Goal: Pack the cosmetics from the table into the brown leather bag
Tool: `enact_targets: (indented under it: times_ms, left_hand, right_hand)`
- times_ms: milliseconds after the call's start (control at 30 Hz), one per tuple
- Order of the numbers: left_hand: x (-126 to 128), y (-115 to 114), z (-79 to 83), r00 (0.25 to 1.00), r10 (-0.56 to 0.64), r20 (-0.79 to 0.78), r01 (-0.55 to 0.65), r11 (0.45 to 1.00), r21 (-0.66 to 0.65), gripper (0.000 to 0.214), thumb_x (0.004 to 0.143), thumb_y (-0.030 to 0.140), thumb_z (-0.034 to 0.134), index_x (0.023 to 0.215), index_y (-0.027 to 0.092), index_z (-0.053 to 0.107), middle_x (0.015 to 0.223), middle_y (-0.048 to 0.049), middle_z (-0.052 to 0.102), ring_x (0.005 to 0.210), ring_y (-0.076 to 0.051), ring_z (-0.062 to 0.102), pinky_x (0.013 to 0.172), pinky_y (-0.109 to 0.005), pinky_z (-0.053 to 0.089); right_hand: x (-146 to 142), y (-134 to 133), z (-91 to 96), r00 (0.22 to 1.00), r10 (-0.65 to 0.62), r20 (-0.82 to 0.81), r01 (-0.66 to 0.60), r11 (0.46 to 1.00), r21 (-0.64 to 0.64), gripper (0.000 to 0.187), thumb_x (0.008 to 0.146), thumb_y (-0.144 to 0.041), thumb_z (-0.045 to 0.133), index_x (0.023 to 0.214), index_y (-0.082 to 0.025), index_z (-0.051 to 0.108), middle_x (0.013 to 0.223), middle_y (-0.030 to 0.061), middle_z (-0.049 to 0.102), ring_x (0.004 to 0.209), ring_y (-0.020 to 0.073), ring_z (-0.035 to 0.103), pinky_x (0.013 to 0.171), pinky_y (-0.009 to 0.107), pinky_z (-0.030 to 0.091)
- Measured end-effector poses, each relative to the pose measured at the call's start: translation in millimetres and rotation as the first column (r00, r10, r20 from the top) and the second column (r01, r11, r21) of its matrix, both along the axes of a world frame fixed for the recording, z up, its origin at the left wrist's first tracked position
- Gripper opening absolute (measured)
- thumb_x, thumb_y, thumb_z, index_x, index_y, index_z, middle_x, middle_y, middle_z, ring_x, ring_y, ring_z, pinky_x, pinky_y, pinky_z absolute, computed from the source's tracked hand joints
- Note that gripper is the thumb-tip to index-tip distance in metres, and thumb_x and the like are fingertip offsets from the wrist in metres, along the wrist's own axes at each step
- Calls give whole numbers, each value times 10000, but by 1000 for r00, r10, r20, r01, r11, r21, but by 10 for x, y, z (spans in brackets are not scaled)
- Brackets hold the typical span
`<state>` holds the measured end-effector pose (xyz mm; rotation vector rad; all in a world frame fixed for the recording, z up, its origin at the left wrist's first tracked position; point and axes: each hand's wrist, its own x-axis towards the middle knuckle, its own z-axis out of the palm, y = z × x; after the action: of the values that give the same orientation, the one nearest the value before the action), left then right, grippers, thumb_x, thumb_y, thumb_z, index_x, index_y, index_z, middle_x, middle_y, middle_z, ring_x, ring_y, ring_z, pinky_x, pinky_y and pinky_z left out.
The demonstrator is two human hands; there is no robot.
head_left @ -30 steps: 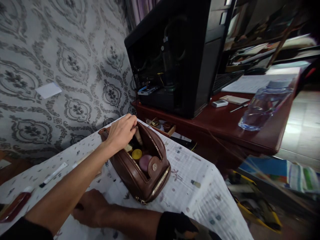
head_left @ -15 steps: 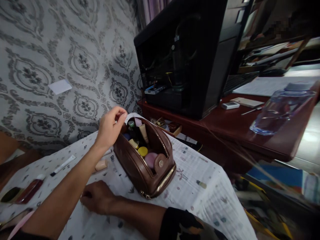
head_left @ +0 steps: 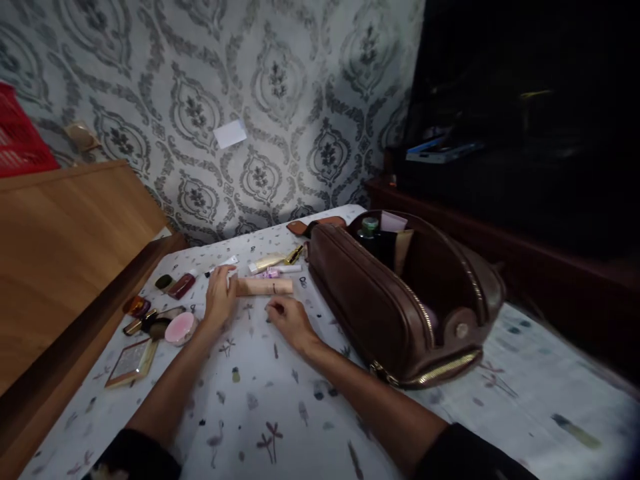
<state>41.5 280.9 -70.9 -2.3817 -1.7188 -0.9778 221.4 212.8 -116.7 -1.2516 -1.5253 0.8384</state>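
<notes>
My left hand (head_left: 220,297) is by the left end of a beige tube (head_left: 265,287) lying on the patterned cloth, its fingers stretched forward and apart; whether it touches the tube I cannot tell. Just below the tube's right end, my right hand (head_left: 293,322) rests with its fingers curled in, nothing visible in them. To the right stands a brown leather cosmetic bag (head_left: 367,300), unzipped, with a green-capped bottle (head_left: 370,225) and a tan tube (head_left: 403,250) upright inside. Behind the beige tube lie a gold-coloured tube (head_left: 267,262) and a small pink item (head_left: 273,273).
Left of my hands are a round pink compact (head_left: 181,328), a framed square palette (head_left: 131,363), a dark red bottle (head_left: 182,285) and an amber jar (head_left: 136,307). A wooden panel (head_left: 75,233) borders the left side. A dark computer case (head_left: 525,133) stands at the right.
The view has swung left. My left hand has moved from the bag's rim down to the cloth beside the beige tube. My right hand, still curled, is now below that tube.
</notes>
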Motion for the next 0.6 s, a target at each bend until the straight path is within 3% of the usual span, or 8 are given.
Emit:
enact_targets:
  times_ms: [133, 267, 367, 467, 600]
  left_hand:
    - [-271, 432, -107, 985, 165, -48, -168, 983, -70, 406, 938, 219, 432, 1326, 123, 506, 1513, -227, 463, 1480, -344, 342, 1204, -533, 287]
    - [-333, 784, -214, 967, 243, -77, -252, 958, -139, 474, 945, 219, 440, 1400, 89, 465, 1589, -268, 364, 1534, -390, 228, 1204, -610, 229]
    - [-328, 860, -321, 968, 237, -78, -247, 957, -151, 483, 974, 241, 406, 1431, 92, 457, 1602, -254, 353, 1539, -380, 222, 1202, -606, 242]
    - [-318, 831, -438, 978, 198, -71, -206, 969, -137, 457, 1007, 251, 373, 1430, 121, 487, 1594, -208, 393, 1536, -332, 258, 1215, -532, 279]
    - [-260, 814, -547, 986, 156, -53, -161, 981, -112, 425, 1004, 340, 510, 1388, 160, 543, 1538, -163, 473, 1464, -327, 390, 1181, -568, 339]
  right_hand:
    - [51, 3, 6, 1000, 0, -2, 1, 999, 49, 159, 810, -118, 549, 801, -173, 698, 821, 40, 715, 788, 172, 648, 740, 268, 478]
    - [86, 13, 0, 1000, -1, 3, 1, 998, 69, 178, 826, -151, 540, 864, -177, 711, 844, 42, 719, 799, 178, 665, 722, 272, 500]
    - [103, 21, -13, 1000, -7, 15, 6, 998, 68, 191, 838, -162, 531, 891, -166, 714, 840, 47, 718, 796, 182, 667, 730, 280, 506]
    - [107, 19, -23, 1000, -6, 27, 4, 998, 66, 195, 838, -157, 529, 890, -169, 717, 851, 46, 721, 810, 181, 665, 748, 278, 505]
    - [108, 13, -26, 998, -5, 55, 1, 998, 64, 198, 832, -146, 540, 910, -167, 721, 888, 53, 728, 835, 185, 660, 785, 290, 504]
